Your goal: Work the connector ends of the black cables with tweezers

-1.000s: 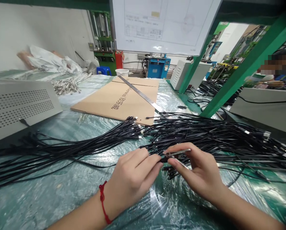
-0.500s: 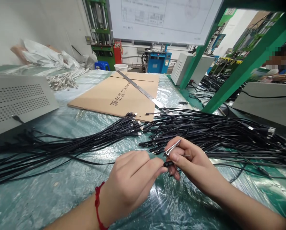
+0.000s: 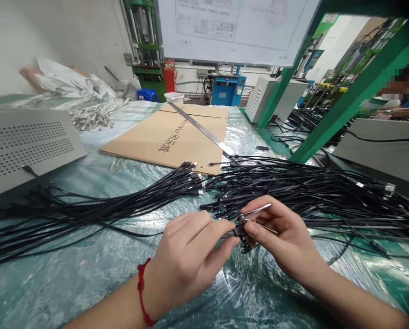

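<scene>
The left hand (image 3: 192, 249) is clamped on the connector (image 3: 239, 230), located between both hands, partly covered by fingers. The right hand (image 3: 281, 240) grips the clipper (image 3: 259, 210), head at the connector. Cables (image 3: 293, 187) lie just beyond.

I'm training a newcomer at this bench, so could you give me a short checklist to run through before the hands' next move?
1. Left hand has a grip on the black cable end: ok.
2. Right hand holds the small metal clipper: ok, its arms are spread.
3. Clipper's tip correctly placed on the cable end: cannot tell, the fingers hide the contact.
4. Steel ruler away from both hands: ok, mostly on the cardboard sheet.
5. Right-hand cable pile untangled: not ok, strands cross.
</scene>
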The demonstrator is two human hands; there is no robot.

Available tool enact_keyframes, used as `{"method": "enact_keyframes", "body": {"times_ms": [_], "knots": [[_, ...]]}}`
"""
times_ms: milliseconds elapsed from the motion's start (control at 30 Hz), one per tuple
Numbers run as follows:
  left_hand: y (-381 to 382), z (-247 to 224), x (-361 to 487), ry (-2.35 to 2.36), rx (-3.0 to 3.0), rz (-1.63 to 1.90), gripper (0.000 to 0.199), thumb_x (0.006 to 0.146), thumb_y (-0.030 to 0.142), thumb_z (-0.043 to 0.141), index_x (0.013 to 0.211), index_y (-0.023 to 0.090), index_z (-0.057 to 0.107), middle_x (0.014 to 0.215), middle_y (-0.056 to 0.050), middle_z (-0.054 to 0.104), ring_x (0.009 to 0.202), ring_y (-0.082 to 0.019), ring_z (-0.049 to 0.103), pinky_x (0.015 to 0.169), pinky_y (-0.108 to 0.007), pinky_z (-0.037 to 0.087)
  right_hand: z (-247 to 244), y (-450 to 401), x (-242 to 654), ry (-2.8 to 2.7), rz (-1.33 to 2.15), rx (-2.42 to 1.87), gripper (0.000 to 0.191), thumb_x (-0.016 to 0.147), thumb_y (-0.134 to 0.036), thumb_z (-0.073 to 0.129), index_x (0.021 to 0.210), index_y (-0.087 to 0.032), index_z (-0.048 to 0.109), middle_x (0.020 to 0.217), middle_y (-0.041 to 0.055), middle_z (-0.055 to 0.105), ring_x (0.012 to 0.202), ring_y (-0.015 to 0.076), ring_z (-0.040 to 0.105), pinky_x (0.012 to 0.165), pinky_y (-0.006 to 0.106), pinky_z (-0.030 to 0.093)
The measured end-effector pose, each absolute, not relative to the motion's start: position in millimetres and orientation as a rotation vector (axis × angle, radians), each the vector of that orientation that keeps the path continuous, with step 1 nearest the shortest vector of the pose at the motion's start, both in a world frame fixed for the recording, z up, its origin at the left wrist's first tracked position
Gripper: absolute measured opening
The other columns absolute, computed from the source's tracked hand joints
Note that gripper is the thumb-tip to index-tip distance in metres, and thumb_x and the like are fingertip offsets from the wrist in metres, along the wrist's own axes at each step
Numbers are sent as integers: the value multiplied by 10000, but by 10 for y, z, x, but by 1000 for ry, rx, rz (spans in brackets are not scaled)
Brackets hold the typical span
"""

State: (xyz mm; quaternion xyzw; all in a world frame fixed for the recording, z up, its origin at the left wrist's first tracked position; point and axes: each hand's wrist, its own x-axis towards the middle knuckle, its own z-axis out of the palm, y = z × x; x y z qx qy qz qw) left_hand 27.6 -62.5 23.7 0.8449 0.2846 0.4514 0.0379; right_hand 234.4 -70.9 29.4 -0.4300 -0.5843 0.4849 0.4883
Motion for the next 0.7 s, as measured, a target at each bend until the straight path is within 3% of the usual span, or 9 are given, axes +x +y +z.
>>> {"method": "enact_keyframes", "body": {"times_ms": [400, 600, 700], "knots": [[-603, 252, 278, 822, 2557, 1453, 166, 905, 110, 660, 1053, 181, 635, 793, 2, 630, 689, -129, 551, 636, -295, 416, 231, -737, 2391, -1630, 487, -988, 202, 806, -255, 803, 978, -277, 700, 861, 13, 728, 756, 144, 706, 627, 221, 599], [-549, 216, 248, 816, 2575, 1434, 161, 910, 120, 644, 1051, 191, 615, 810, 1, 626, 718, -139, 565, 658, -292, 425, 185, -731, 2436, -1692, 345, -930, 262, 787, -166, 804, 995, -284, 696, 889, 20, 743, 805, 171, 716, 697, 278, 612], [-335, 102, 179, 1055, 2673, 1262, 146, 941, 217, 611, 1086, 224, 608, 922, -12, 651, 853, -180, 601, 767, -335, 454, 224, -593, 2561, -1539, 423, -1001, 247, 753, -172, 828, 953, -272, 723, 888, 45, 738, 770, 188, 707, 671, 304, 602]]}}
